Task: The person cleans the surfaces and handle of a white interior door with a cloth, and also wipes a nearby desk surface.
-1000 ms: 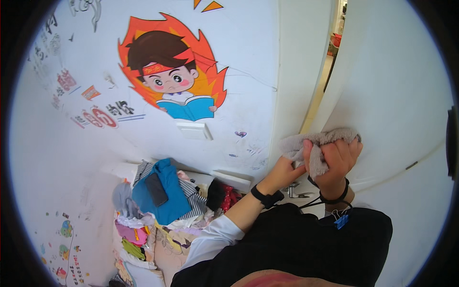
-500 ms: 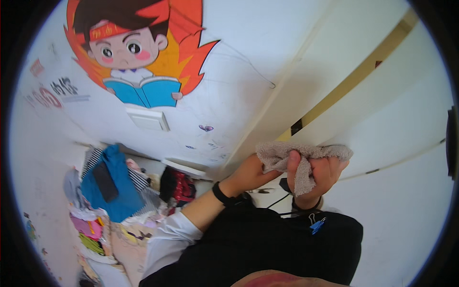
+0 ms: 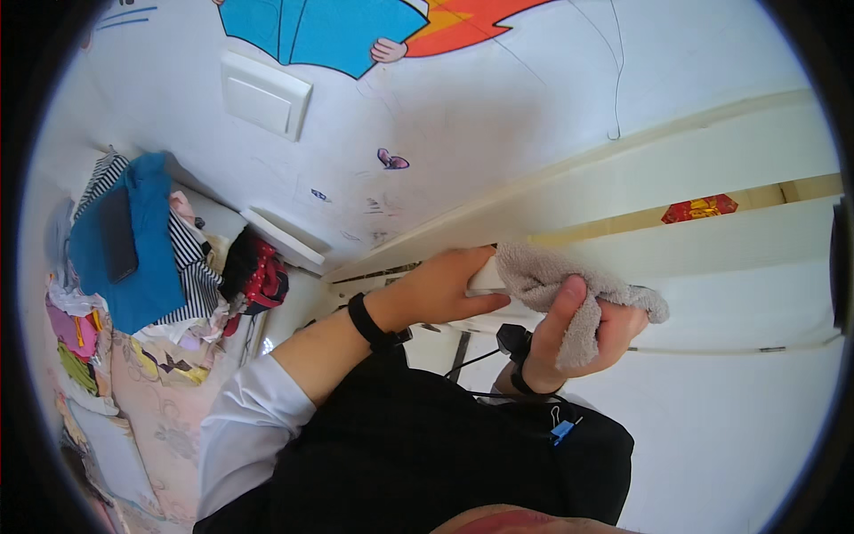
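My right hand (image 3: 598, 338) is closed on a grey-beige cloth (image 3: 543, 267), a bunched terry rag. The cloth lies against the white door (image 3: 756, 258), and one fold hangs down over my fingers. Just left of it, my left hand (image 3: 436, 289) grips the door's edge (image 3: 486, 278) between thumb and fingers. Its fingertips are hidden behind the edge. Both wrists wear black bands, and a small dark device (image 3: 513, 340) with a cable sits at the right wrist.
Along the wall runs a pale door frame (image 3: 676, 129), with a red-and-gold sticker (image 3: 699, 209) in the gap. A light switch (image 3: 265, 96) and a cartoon decal (image 3: 311, 31) are on the wall. At left, clothes (image 3: 147, 249) and a dark phone (image 3: 117, 233) lie piled on a bed.
The view has turned and shifted, so the decal sits higher and the door gap lies flatter. My left hand now shows more fully beside the cloth; my right hand still holds it.
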### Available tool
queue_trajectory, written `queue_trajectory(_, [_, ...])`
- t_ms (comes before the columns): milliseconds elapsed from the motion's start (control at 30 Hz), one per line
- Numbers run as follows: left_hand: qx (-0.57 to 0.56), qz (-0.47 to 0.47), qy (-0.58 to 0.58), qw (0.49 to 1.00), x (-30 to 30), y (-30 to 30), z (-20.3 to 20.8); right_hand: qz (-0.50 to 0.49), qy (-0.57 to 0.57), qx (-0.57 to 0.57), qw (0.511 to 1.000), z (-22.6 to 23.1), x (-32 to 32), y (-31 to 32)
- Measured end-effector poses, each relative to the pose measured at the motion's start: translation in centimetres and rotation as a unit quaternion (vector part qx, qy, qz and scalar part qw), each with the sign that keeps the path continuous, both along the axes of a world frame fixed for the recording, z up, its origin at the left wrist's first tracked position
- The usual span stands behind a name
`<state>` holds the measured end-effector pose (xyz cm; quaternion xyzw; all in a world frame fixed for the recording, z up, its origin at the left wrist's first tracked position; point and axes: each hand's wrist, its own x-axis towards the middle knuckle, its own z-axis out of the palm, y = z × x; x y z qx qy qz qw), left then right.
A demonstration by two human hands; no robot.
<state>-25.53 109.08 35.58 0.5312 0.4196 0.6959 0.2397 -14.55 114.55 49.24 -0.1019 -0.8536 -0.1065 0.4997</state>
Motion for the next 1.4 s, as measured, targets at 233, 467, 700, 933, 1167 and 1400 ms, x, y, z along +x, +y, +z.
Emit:
queue_trajectory(233, [0.005,0.031,0.009,0.999,0.3,0.1,-0.6,0.036,-0.035,-0.003,0.999,-0.4,0.2,0.2])
queue_trajectory(467, [-0.016,0.047,0.047,0.998,0.8,0.3,-1.1,0.040,-0.003,0.062,0.997,-4.0,2.2,2.1])
queue_trajectory(700, [-0.071,0.069,0.006,0.995,1.2,-0.6,-0.7,0.066,-0.035,0.096,0.993,-5.8,6.0,5.7])
queue_trajectory(933, [-0.084,0.083,0.010,0.993,1.3,-1.6,0.6,0.091,-0.031,0.089,0.991,-4.5,8.5,7.6])
queue_trajectory(1167, [-0.112,0.094,-0.051,0.988,3.0,-0.5,-1.7,0.204,-0.091,-0.011,0.975,-4.8,10.6,10.2])
queue_trajectory(1400, [-0.060,0.318,-0.128,0.937,5.6,2.4,-0.8,0.137,-0.010,0.095,0.986,-7.3,17.0,16.9])
